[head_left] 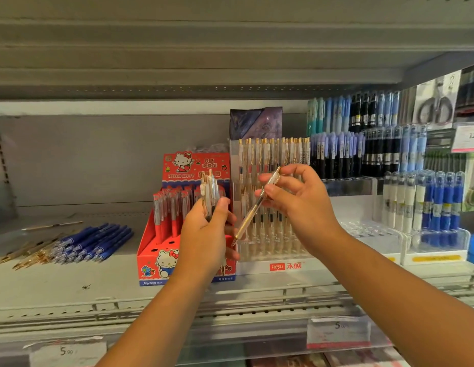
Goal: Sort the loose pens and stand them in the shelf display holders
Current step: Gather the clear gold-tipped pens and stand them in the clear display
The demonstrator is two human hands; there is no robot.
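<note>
Shelf (71, 284) fills my view, pale grey and wide, everything sitting on it. Biggest thing in the middle is the clear holder (304, 263) with a white base. It is tiered and packed with upright clear pens (272, 152) with gold clips, the back row standing tallest.

Just left of it, touching or nearly so, is the red cartoon box (151, 260). Red-and-clear pens (164, 207) stand in its rear holes, and a few front holes show bare.

Off to the right I see a second clear holder (437, 250), with white pens (400, 200) on its left side and blue pens (442, 202) on its right. Behind that, stepped racks (362, 149) carry lilac, black and light-blue pens upright.

Far left, lying flat on the shelf, is a fan of loose blue pens (95, 242). A scatter of loose gold pens (32, 254) lies just beside them.

Now the hands. The left hand (204, 234) is in front of the red box, its fingers wrapped round a bunch of clear pens (209, 192), tops up. The right hand (296, 197) is in front of the middle holder, pinching a single gold pen (254, 210). That pen is tilted, tip down towards the left hand.
</note>
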